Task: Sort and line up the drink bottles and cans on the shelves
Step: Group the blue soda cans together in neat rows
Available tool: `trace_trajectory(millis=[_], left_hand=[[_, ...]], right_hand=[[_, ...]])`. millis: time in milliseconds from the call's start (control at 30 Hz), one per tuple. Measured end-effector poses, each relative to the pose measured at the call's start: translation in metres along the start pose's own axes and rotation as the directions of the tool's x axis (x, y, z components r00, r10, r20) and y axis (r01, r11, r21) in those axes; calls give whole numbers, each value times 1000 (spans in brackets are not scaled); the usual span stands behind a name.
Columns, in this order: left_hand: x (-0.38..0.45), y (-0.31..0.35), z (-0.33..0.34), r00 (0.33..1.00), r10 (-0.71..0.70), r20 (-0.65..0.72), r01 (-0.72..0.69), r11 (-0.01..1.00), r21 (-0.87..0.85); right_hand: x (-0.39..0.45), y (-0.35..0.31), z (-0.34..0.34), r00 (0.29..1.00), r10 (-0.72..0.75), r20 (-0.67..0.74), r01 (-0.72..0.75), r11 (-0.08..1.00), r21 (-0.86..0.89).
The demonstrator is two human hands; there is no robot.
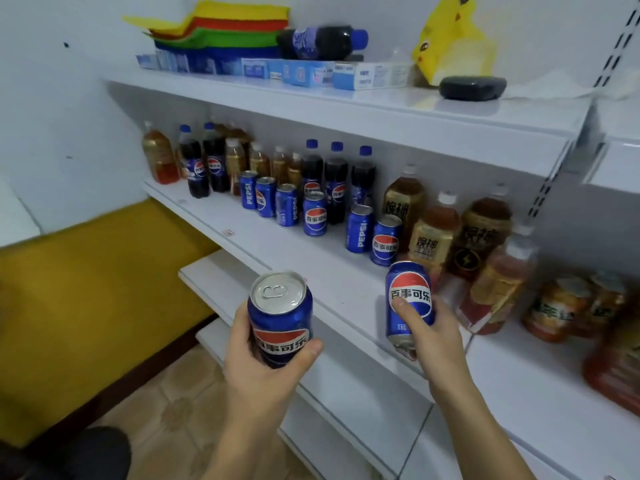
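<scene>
My left hand [258, 362] grips a blue Pepsi can [280, 315] upright in front of the middle shelf [277, 244]. My right hand [429, 336] holds a second Pepsi can [408, 296], tilted slightly, at the shelf's front edge. On the shelf stand several more Pepsi cans [315, 216], dark cola bottles with blue caps [335, 181] and amber tea bottles [431, 237], mixed together. Orange-red drink bottles [495, 292] crowd the right end.
The top shelf [346, 98] carries a lying cola bottle [320, 41], blue-white boxes [311, 74], coloured folded sheets [221, 29], a yellow bag [450, 39] and a dark case [472, 86]. Lower shelves [221, 271] jut out below. A yellow bench [97, 289] stands at the left.
</scene>
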State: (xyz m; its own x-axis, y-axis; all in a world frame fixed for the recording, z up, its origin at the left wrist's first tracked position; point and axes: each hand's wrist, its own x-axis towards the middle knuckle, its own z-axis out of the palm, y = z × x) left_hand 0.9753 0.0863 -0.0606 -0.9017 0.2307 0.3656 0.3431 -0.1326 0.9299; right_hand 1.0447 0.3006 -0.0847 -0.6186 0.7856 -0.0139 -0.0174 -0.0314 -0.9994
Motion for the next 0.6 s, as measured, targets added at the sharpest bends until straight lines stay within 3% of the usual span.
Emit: trace_trajectory(millis=[167,400,600], left_hand=[[49,-20,0,999,-37,21,37,999,-5],[135,-66,13,984,-62,167,60,998,16],[226,-99,5,940,2,341,9,999,-31]], right_hand=[[36,3,27,1000,28,-14,-28,999,-19],[74,15,73,994,44,-100,-47,998,-36],[110,21,134,950,9,-313,-20,999,-31]])
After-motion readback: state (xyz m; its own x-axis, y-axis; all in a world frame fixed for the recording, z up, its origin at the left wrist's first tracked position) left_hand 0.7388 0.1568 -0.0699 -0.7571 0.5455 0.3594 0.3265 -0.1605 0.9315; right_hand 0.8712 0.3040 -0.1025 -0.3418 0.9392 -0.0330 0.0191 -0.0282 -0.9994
